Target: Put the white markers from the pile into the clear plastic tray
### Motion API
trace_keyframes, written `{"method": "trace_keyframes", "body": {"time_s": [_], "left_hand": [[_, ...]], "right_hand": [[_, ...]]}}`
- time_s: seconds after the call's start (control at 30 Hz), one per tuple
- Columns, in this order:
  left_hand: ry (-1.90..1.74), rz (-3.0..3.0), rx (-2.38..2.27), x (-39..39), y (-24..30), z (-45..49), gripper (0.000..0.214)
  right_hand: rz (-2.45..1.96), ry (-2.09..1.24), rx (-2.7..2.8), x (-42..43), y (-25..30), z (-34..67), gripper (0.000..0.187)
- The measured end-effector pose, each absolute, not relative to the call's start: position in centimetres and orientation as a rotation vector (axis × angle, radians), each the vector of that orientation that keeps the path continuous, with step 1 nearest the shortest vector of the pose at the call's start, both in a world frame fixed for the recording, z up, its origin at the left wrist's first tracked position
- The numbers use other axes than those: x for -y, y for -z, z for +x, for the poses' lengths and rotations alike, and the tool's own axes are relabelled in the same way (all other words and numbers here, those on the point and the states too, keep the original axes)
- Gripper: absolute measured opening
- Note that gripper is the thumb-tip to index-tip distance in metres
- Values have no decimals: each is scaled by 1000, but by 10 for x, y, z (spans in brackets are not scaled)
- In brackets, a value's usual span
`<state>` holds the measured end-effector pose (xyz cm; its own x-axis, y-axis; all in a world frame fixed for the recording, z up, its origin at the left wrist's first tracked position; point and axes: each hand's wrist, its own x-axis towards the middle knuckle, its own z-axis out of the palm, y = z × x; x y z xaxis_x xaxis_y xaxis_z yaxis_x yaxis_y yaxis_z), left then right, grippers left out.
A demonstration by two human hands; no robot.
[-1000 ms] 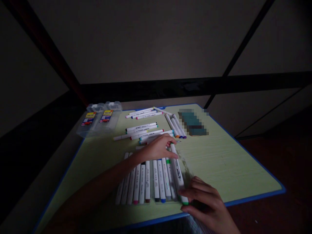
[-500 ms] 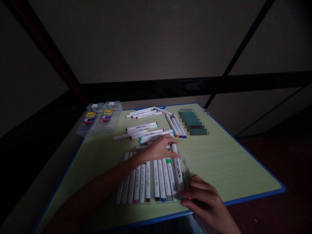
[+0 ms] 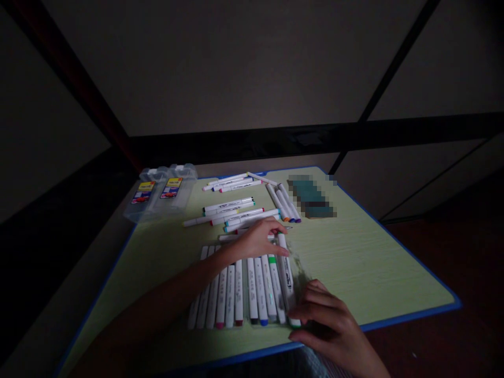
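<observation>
Marker (image 3: pixel 286 275) with a green lower end lies at lower centre of the frame, at the right end of a row of markers (image 3: pixel 252 289). Left hand (image 3: pixel 262 236) grasps its upper end between thumb and fingers; right hand (image 3: pixel 328 321) pinches its lower end. Loose markers (image 3: pixel 241 216) lie above the row. Clear case (image 3: pixel 184 198) rests centre-left on the table (image 3: pixel 374 262).

Illegible print on markers (image 3: pixel 239 290) and labels (image 3: pixel 171 187)
</observation>
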<state>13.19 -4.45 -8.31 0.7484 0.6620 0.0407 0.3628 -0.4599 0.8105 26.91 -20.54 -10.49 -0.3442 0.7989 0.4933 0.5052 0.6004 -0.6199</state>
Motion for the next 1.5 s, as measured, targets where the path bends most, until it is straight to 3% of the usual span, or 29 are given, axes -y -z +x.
{"method": "trace_keyframes", "body": {"time_s": [1.5], "left_hand": [[-436,2029,-769,38,85,131,38]], "right_hand": [[-1074,-430,2057,205,105,268,14]]}}
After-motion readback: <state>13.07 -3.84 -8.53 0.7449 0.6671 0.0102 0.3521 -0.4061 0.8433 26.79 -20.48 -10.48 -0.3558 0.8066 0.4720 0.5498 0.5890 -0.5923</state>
